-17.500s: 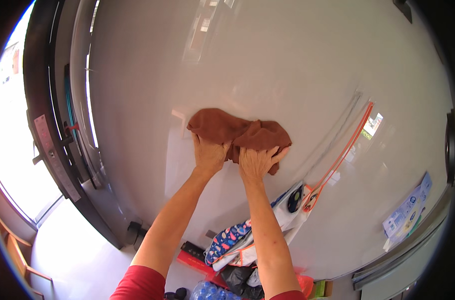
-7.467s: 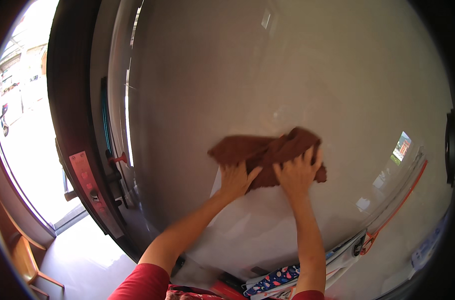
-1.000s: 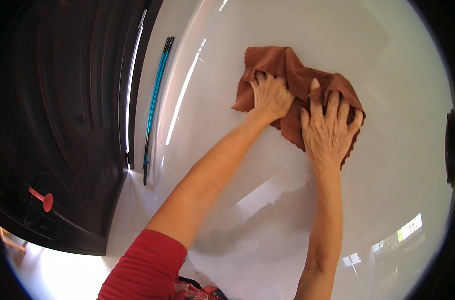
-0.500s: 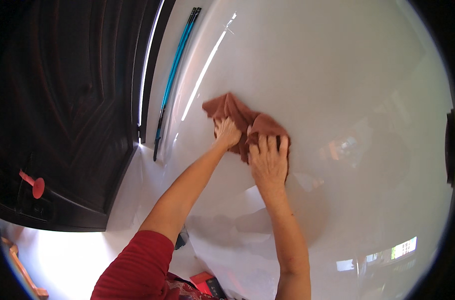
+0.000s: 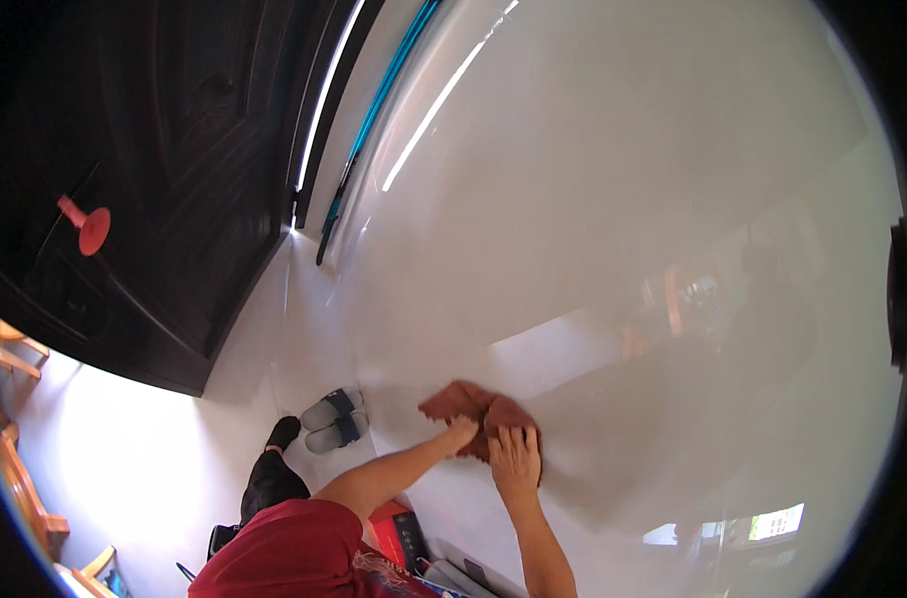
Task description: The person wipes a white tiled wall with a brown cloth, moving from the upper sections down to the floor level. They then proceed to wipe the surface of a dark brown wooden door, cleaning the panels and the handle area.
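Observation:
A brown cloth (image 5: 463, 399) lies bunched against a glossy pale wall surface (image 5: 623, 249). My left hand (image 5: 460, 436) is closed on the cloth's lower left part, its fingers partly hidden in the folds. Beside it, my right hand (image 5: 515, 458) presses on the cloth's right part, fingertips bent onto the fabric and gripping it. Both arms reach up from below, and a red sleeve covers my left upper arm.
Left stands a dark panelled door (image 5: 174, 149) with a pink handle cover (image 5: 94, 231). Blue poles (image 5: 384, 95) lean beside its frame. Grey slippers (image 5: 334, 421), my black-clad foot (image 5: 284, 433) and a red and black box (image 5: 399, 533) are on the floor. Wooden chairs (image 5: 25, 483) stand far left.
Both hands and the cloth have moved down the pale surface, closer to my body. The view has shifted too, so the slippers, my foot and more of the chairs now show.

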`<act>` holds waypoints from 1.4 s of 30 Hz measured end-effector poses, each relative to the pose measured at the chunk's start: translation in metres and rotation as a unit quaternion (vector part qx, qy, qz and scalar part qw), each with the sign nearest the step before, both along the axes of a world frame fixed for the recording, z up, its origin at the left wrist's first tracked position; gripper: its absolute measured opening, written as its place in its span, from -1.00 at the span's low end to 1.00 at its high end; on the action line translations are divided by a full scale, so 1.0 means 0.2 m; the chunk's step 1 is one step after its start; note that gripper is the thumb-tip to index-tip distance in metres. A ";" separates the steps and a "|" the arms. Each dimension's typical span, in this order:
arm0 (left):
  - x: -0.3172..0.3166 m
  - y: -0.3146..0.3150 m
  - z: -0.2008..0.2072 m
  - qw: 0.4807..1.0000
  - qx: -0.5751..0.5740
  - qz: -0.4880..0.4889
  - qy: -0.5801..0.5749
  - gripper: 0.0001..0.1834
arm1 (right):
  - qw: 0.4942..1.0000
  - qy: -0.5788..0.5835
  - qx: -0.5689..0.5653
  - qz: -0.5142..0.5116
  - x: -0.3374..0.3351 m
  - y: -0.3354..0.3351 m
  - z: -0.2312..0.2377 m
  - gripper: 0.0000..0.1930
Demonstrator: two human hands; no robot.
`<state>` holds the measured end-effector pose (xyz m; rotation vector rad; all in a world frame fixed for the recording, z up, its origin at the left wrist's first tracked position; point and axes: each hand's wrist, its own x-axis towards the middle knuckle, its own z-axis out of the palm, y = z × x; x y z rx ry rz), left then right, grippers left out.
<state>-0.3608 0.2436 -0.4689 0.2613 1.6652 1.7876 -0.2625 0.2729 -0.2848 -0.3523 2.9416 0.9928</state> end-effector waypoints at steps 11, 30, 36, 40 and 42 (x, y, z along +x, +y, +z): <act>0.14 0.03 0.39 0.990 0.135 0.030 -0.016 -0.62 | 0.993 0.097 -0.041 0.056 0.14 0.01 0.24 -0.88; -1.05 -0.03 2.67 0.716 0.039 0.244 0.653 -0.50 | 0.748 0.646 0.148 -0.044 -0.78 -0.19 1.88 -0.50; -1.52 -0.11 2.77 0.618 -0.045 0.386 0.684 -0.41 | 0.727 0.666 0.163 0.043 -1.16 -0.27 1.93 -0.61; -1.75 -0.26 2.61 0.685 -0.082 0.351 0.634 -0.40 | 0.792 0.601 0.090 0.049 -1.44 -0.29 1.75 -0.54; -1.81 -0.34 2.49 0.725 -0.085 0.320 0.604 -0.42 | 0.828 0.556 0.037 0.069 -1.55 -0.29 1.61 -0.53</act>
